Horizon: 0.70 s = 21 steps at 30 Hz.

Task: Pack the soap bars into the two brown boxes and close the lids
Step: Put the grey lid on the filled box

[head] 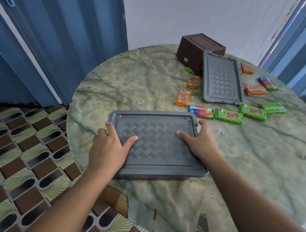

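A grey ribbed lid [157, 144] lies flat near the table's front edge; whatever is under it is hidden. My left hand [106, 148] grips its left edge with the thumb on top. My right hand [199, 144] grips the right edge the same way. A brown box [197, 49] stands at the far side, its opening out of sight. A second grey lid [222, 79] lies against it. Several wrapped soap bars lie loose around that lid, among them an orange bar [183, 97], a green bar [229, 116] and a multicoloured bar [200, 111].
Everything sits on a round green marble-patterned table [133, 77]. More soap bars [255, 90] are scattered toward its right edge. Blue folding doors stand to the left and right, a white wall behind. Patterned floor tiles [25, 151] show on the left.
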Tool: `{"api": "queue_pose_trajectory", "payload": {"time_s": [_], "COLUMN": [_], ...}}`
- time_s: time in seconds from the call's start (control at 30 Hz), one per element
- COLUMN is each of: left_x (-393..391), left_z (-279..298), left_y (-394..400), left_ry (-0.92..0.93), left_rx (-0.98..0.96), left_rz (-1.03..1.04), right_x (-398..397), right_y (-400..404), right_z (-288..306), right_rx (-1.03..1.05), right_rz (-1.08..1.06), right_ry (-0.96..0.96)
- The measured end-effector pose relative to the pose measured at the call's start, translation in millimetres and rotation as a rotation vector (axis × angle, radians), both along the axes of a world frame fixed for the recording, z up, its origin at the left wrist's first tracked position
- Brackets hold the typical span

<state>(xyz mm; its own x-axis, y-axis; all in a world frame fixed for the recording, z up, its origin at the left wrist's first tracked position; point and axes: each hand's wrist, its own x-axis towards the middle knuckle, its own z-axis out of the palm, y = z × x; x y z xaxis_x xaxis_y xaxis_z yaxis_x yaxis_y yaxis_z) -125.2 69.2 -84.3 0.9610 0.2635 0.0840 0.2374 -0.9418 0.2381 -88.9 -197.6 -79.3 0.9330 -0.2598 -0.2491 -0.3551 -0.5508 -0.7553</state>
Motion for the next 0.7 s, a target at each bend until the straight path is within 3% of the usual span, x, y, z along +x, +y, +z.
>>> {"api": "queue_pose_trajectory", "payload": {"time_s": [0.13,0.3,0.4,0.47,0.57,0.7], "left_x": [-2.2,-2.3,-2.0,-1.6,-1.9,-1.8], "left_z": [0.2,-1.5,-3.2,-2.0,-0.6,-0.7], "left_y": [-4.7,-4.4,-3.2,-4.0,-4.3,-2.2], "left_ry": [0.008,0.032,0.036,0.051,0.057,0.068], "left_rx": [0.056,0.067,0.049,0.031,0.013,-0.004], "left_rz": [-0.030,-0.022,-0.022,-0.017,-0.020,-0.030], "right_x": [-0.6,-8.7,-14.5,-12.5,-2.4,7.1], "right_y": [2.1,21.0,27.0,17.7,1.0,-4.6], "right_z": [1.7,6.6,5.6,4.0,0.3,1.3], "right_rx": [-0.107,-0.546,-0.597,-0.446,0.035,0.300], "right_rz": [0.012,0.116,0.160,0.066,-0.106,-0.135], "right_ry": [-0.021,-0.074,-0.040,-0.040,0.054,0.184]}}
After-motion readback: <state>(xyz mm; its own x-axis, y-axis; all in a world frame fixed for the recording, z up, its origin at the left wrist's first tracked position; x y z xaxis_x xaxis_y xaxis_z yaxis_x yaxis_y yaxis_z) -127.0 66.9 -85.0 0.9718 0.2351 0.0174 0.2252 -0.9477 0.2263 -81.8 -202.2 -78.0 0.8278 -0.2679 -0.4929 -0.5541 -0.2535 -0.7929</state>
